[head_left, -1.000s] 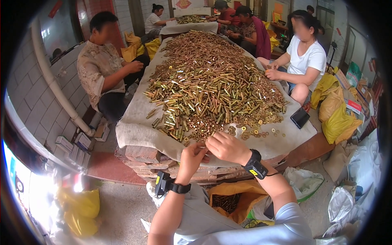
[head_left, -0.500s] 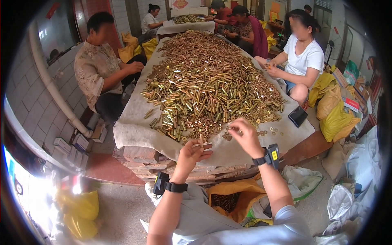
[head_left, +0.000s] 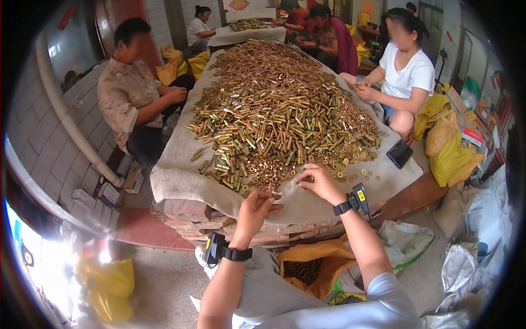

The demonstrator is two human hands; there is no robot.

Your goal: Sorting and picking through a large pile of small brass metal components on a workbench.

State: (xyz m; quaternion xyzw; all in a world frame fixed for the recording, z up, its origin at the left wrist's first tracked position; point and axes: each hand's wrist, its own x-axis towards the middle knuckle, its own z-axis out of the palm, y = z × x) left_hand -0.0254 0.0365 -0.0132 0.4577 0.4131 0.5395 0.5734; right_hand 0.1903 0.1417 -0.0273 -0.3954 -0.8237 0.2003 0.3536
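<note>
At the near edge of a cloth-covered table, my left hand is closed, palm up, with a slim metal bolt standing up between thumb and fingers. To its right my right hand is bent down over the cloth, its thumb and fingertips pinched together. Whatever those fingertips hold, if anything, is too small to make out. Just beyond both hands lie loose nuts and flat washers. Behind them rises a big heap of brass-coloured metal sleeves, with reddish-brown bolts farther back.
A black phone lies at the table's right edge. Below the near edge, an orange sack holds dark metal pieces. Co-workers sit along both sides, one at left, one at right. Yellow sacks line the right.
My right hand has moved down and slightly left toward the cloth, its fingers drawing together. My left hand stays nearly in place with the bolt, which leans a little differently.
</note>
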